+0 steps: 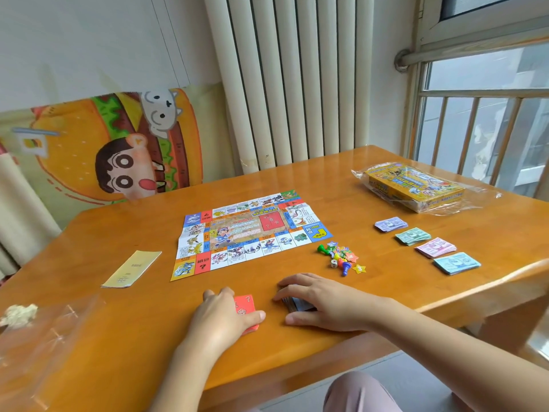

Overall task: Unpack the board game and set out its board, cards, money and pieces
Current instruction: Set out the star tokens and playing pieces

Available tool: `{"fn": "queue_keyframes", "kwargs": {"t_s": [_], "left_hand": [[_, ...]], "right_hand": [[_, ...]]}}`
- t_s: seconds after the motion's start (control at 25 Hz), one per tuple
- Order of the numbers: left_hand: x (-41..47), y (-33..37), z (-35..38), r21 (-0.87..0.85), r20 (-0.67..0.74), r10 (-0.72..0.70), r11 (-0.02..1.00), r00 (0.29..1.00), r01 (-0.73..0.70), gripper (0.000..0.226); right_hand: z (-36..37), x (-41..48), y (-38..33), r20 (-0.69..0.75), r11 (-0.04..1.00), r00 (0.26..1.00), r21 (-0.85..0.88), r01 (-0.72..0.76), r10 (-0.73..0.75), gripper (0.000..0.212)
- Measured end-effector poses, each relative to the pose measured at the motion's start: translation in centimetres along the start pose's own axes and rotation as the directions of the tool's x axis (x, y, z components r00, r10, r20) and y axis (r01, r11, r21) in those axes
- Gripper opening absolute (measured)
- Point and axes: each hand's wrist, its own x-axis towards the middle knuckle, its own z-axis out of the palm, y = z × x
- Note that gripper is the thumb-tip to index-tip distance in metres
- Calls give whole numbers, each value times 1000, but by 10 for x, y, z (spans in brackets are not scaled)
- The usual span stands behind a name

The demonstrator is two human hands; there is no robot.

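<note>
On an orange-brown wooden table (297, 179), a board (249, 233) shows multicoloured squares around a red panel. Near: red cards (248, 303) with question marks, bluish cards (300, 304). Right: purple notes (390, 225), green notes (413, 235), pink notes (435, 247), blue notes (457, 263). Far right: a yellow box (413, 185).

A home: a wooden bench (118, 233) by a white radiator (285, 78), a barred window (481, 129) and a cartoon burger cushion (113, 147) at its far edge.
</note>
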Motion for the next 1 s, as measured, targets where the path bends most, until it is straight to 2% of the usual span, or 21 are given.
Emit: {"fn": "queue_keyframes", "kwargs": {"t_s": [0.16, 0.28, 0.36, 0.4, 0.44, 0.56, 0.64, 0.72, 0.84, 1.0], "left_hand": [[4, 2, 0, -1, 9, 14, 1000, 1000, -14, 81], [8, -2, -2, -14, 21, 28, 1000, 999, -28, 80], [11, -5, -2, -33, 28, 41, 999, 999, -40, 77], [12, -7, -2, -43, 32, 41, 998, 999, -40, 76], [14, -7, -3, -49, 31, 38, 998, 999, -37, 75], [16, -2, -9, -48, -15, 65, 997, 998, -65, 69], [18, 11, -11, -103, -94, 185, 976, 978, -194, 56], [21, 32, -10, -161, -132, 361, 911, 923, -379, 44], [38, 74, -3, -192, -69, 544, 815, 836, -546, 35], [60, 121, 14, -162, 57, 673, 735, 737, -659, 43]], "right_hand": [[-2, -7, 4, -4, 999, 1000, 52, 5, -4, 54], [-9, -13, 20, -242, 983, 965, 175, -59, 101, 40], [-23, -16, 41, -409, 965, 880, 204, -167, 239, 29], [-31, -17, 52, -437, 950, 847, 214, -229, 303, 28], [-40, -18, 63, -414, 933, 838, 215, -288, 355, 31], [-58, -18, 83, -159, 884, 878, 212, -416, 451, 48], [-62, -16, 90, -49, 878, 887, 180, -444, 458, 53], [-62, -13, 92, 21, 879, 887, 126, -460, 461, 54], [-57, -13, 92, 41, 887, 889, 58, -459, 457, 52], [-49, -32, 87, -82, 886, 883, 71, -457, 462, 51]]}}
